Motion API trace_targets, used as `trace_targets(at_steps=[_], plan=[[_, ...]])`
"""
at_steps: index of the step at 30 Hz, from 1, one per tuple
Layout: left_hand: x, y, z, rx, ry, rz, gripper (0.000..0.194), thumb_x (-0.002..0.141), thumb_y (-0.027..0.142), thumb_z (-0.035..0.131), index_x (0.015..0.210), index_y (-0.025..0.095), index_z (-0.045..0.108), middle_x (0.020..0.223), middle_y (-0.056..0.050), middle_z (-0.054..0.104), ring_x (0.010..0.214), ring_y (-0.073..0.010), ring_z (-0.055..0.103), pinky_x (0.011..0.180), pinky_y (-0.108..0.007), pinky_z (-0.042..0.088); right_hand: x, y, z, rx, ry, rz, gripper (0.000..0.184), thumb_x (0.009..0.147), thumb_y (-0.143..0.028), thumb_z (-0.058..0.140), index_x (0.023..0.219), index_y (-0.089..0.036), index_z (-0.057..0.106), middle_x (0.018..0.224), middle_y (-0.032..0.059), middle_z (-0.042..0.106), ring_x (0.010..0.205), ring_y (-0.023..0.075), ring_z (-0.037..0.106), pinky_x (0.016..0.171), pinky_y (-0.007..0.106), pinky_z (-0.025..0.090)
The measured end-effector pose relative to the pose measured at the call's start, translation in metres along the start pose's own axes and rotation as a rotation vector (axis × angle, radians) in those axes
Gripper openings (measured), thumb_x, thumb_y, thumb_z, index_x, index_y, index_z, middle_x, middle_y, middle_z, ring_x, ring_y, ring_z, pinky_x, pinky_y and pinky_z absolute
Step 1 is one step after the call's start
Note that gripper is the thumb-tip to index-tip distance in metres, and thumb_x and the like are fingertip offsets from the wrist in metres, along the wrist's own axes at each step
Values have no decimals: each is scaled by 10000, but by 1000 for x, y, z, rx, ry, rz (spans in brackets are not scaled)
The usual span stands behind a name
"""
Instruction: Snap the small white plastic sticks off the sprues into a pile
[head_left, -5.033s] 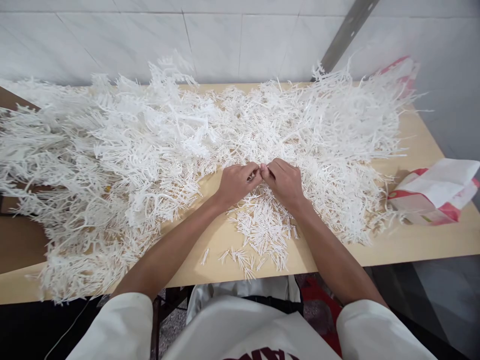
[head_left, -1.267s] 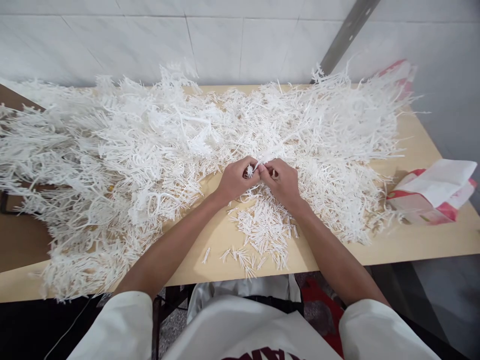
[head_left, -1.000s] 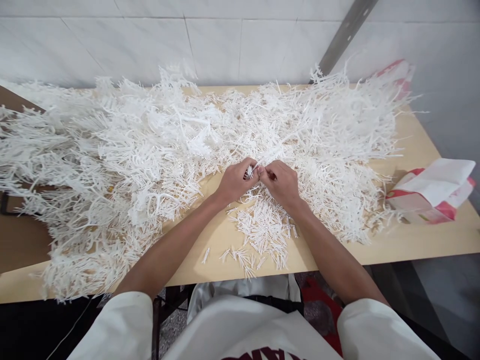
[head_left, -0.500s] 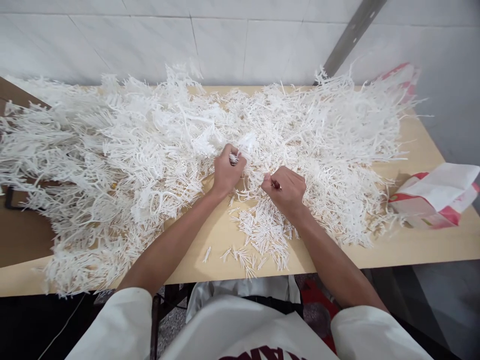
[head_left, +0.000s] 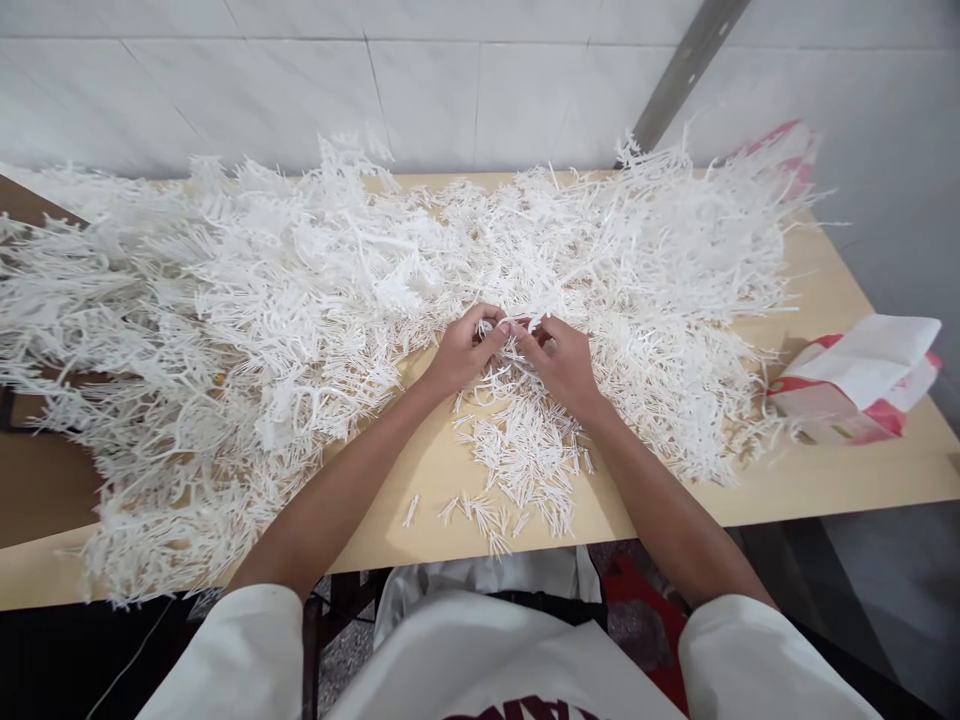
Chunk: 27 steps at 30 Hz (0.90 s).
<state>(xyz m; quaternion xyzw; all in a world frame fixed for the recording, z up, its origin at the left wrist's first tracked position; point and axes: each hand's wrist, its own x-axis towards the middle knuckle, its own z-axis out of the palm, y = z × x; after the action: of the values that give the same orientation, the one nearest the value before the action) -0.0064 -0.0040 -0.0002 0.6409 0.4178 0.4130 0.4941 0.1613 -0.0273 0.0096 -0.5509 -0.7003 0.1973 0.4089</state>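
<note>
Both hands work close together above the middle of the desk, thumb tips meeting or nearly so. The left hand is curled, its thumb and forefinger pinching a white strand piece; further white ends show inside the curl of its fingers. The right hand is likewise bent, thumb and fingertips closed on the same piece from the other side. The piece lies between the two hands, at the fingertips and clear of both palms; its exact shape is partly hidden by the fingers.

A small heap of short white pieces lies on the desk directly below the hands, toward the person, between the forearms. A few loose pieces lie near the front edge, and a single short piece lies apart to their left. A large left pile of branched white strands lies beside and beyond the left hand, reaching the left forearm. A right pile spreads beside and beyond the right hand. A pink and white packet stands at the right end of the desk, well apart from the right hand.
</note>
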Motion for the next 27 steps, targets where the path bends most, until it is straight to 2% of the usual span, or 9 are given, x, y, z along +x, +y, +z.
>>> trace_targets(at_steps=[4,8,10,12,14,16,19,24,27], plan=[[0,2,0,-26,-11,-11,202,849,383,572,892,186,560,719,41,521,484,-18,426,444,-149,376,-1,0,-3,89,-3,-13,230,920,-377,492,878,-213,647,778,1,661,692,113,591,672,271,462],[0,5,-1,-16,-94,-4,220,845,390,568,831,170,573,628,52,471,459,-22,368,429,-161,330,-1,3,-1,134,38,81,239,837,-425,619,968,-225,640,809,-3,685,697,121,616,668,272,472],[-1,6,-2,1,-124,7,249,838,410,576,797,164,577,611,49,461,452,-25,363,423,-170,321,-1,3,0,165,74,144,269,812,-465,640,919,-218,623,728,-19,655,643,110,591,604,257,447],[-2,7,-3,31,-133,42,277,820,429,602,757,160,578,605,45,460,459,-28,366,421,-175,305,-2,1,0,180,37,163,313,842,-511,583,786,-204,613,613,-35,587,568,92,536,539,244,403],[-2,7,-3,44,-117,70,304,813,452,611,741,158,579,611,41,470,467,-31,373,422,-179,299,-2,-2,-2,180,-61,136,379,878,-532,514,743,-197,629,588,-31,569,549,86,516,524,243,388],[-2,6,-3,38,-78,76,323,815,480,607,764,162,588,625,39,487,472,-34,383,425,-182,305,-1,-5,-3,183,-126,102,357,868,-531,534,835,-204,674,708,-8,656,617,99,573,575,248,432],[-1,3,-2,81,-8,96,329,819,500,605,806,171,594,652,35,518,497,-42,404,447,-185,326,0,-4,-4,142,-121,56,348,841,-532,578,948,-222,696,912,26,727,745,134,642,680,274,486],[-1,-2,2,210,39,160,241,860,411,564,789,181,561,640,47,526,511,-43,411,500,-185,348,2,4,-5,-5,-129,-37,370,878,-548,509,894,-222,684,792,19,709,692,140,619,672,279,458],[-1,-2,3,248,44,180,190,862,356,544,785,182,543,640,53,531,507,-40,407,514,-183,351,2,4,-7,15,-151,-14,366,884,-550,497,840,-218,642,684,-4,651,626,121,573,636,263,432]])
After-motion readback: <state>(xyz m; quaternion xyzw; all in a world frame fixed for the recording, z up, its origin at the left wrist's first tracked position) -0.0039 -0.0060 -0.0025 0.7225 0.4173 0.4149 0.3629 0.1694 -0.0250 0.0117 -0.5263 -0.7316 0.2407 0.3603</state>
